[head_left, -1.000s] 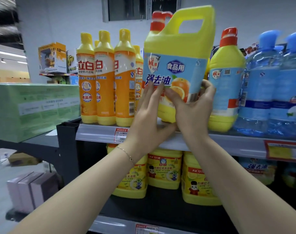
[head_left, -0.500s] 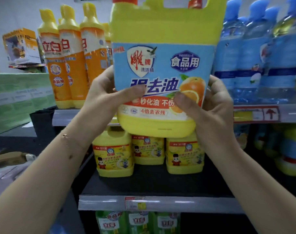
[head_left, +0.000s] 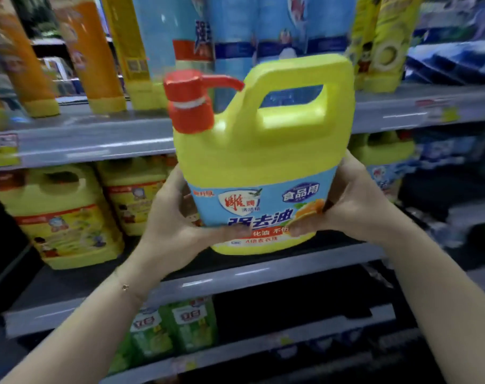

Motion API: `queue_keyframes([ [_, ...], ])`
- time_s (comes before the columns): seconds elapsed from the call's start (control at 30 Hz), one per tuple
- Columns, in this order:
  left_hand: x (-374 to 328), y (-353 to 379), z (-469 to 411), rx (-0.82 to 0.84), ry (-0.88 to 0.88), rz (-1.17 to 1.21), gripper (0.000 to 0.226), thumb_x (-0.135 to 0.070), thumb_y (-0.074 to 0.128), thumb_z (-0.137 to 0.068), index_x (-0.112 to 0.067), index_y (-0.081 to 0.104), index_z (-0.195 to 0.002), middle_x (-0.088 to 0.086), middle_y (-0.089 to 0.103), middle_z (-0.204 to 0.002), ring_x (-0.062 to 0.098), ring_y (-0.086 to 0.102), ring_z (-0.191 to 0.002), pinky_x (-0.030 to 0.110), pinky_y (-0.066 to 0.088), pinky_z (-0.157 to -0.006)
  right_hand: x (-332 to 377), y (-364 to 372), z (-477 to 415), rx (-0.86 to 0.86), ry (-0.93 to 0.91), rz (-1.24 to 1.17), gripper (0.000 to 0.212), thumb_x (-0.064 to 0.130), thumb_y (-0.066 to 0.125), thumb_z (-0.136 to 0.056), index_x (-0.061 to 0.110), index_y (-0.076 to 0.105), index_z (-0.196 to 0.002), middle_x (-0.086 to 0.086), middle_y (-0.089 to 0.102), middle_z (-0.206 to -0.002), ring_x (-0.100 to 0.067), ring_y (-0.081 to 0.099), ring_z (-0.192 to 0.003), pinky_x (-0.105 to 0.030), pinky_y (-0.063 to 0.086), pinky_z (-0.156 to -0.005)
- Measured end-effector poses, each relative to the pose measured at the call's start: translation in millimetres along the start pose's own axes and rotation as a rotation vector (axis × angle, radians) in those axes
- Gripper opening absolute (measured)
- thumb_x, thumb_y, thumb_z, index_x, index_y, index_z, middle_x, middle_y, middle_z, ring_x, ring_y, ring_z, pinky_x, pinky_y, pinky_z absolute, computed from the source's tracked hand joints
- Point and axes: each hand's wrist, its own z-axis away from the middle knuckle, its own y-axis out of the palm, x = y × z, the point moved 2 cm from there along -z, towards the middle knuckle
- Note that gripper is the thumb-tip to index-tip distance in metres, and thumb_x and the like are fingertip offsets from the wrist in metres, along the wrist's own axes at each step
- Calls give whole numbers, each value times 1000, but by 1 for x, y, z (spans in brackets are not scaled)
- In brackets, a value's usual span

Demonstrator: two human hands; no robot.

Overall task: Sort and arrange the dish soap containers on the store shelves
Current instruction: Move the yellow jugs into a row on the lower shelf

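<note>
A big yellow dish soap jug (head_left: 260, 151) with a red cap, a moulded handle and a blue label is held upright in front of the middle shelf (head_left: 235, 278). My left hand (head_left: 174, 231) grips its lower left side, thumb across the label. My right hand (head_left: 346, 206) grips its lower right side. Yellow jugs with yellow labels (head_left: 61, 214) stand on the middle shelf to the left. Tall orange bottles (head_left: 97, 59) and blue bottles (head_left: 235, 31) stand on the upper shelf (head_left: 77, 139).
Green-labelled bottles (head_left: 174, 328) stand on the lower shelf. Another yellow jug (head_left: 385, 151) sits behind my right hand. Yellow pouches (head_left: 379, 42) stand at the upper right. Price tags run along the shelf edges. The picture is blurred by motion.
The jug has come down from the upper shelf to the level of the middle shelf, still in both hands. The view has tilted down and moved to the right.
</note>
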Motion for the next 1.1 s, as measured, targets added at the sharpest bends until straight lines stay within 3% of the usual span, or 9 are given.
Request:
queue_keyframes([
  [0.07, 24, 23, 2, 10, -82, -18, 82, -38, 93, -50, -9, 55, -117, 2, 70, -112, 18, 68, -104, 31, 58, -79, -16, -24, 11, 11, 83, 111, 88, 14, 93, -53, 17, 46, -127, 2, 70, -113, -18, 67, -105, -30, 58, -78],
  [0.2, 68, 68, 3, 35, -153, -94, 85, -36, 92, -55, -16, 49, -126, -1, 64, -121, 12, 63, -112, 27, 56, -83, -58, -60, 28, -44, 195, 327, 86, 34, 94, -46, 24, 55, -122, 15, 70, -108, -4, 65, -103, -26, 57, -81],
  [0.3, 95, 96, 2, 6, -195, -127, 81, -26, 89, -57, -36, 45, -125, -19, 62, -121, 1, 60, -113, 17, 53, -84, -98, -79, 31, -117, 291, 349, 81, 25, 95, -44, 22, 60, -117, 14, 69, -108, 0, 63, -102, -31, 56, -84],
  [0.47, 137, 121, -15, -32, -269, -134, 80, -21, 88, -59, -50, 48, -122, -31, 61, -118, -6, 56, -113, 12, 49, -86, -153, -101, 26, -193, 287, 252, 75, 6, 93, -48, 39, 55, -104, 24, 68, -100, 10, 61, -95, -10, 50, -74],
  [0.6, 166, 132, -40, -88, -321, -199, 78, -13, 90, -58, -35, 51, -123, -25, 64, -114, -11, 56, -108, 8, 46, -84, -182, -117, 6, -248, 211, 321, 66, 7, 92, -51, 25, 55, -102, 1, 62, -102, 11, 56, -90, -3, 43, -70],
  [0.7, 180, 137, -62, -117, -339, -251, 79, -14, 89, -61, -30, 49, -126, -19, 61, -117, -16, 53, -106, 7, 45, -85, -202, -119, -7, -298, 184, 340, 63, 8, 89, -59, 12, 57, -113, 12, 59, -94, 18, 54, -85, -1, 40, -67],
  [0.77, 189, 140, -76, -131, -373, -248, 77, -14, 88, -64, -33, 47, -126, -25, 58, -115, -22, 51, -102, 4, 44, -82, -213, -116, -17, -349, 200, 327, 68, 11, 85, -67, 9, 51, -125, 18, 59, -98, 15, 55, -86, -2, 42, -69],
  [0.9, 209, 140, -102, -164, -482, -259, 71, -14, 88, -64, -30, 51, -122, -20, 62, -107, -20, 57, -87, 1, 45, -68, -228, -98, -32, -477, 255, 285, 79, 11, 80, -75, 11, 33, -139, -4, 57, -128, -15, 56, -115, -22, 47, -87],
  [1.1, 225, 136, -135, -106, -630, -302, 79, -20, 87, -66, -21, 48, -135, -7, 63, -115, 3, 60, -94, 8, 46, -65, -243, -86, -50, -489, 315, 211, 80, 13, 81, -73, 12, 27, -131, -7, 52, -130, -15, 56, -111, -8, 45, -79],
])
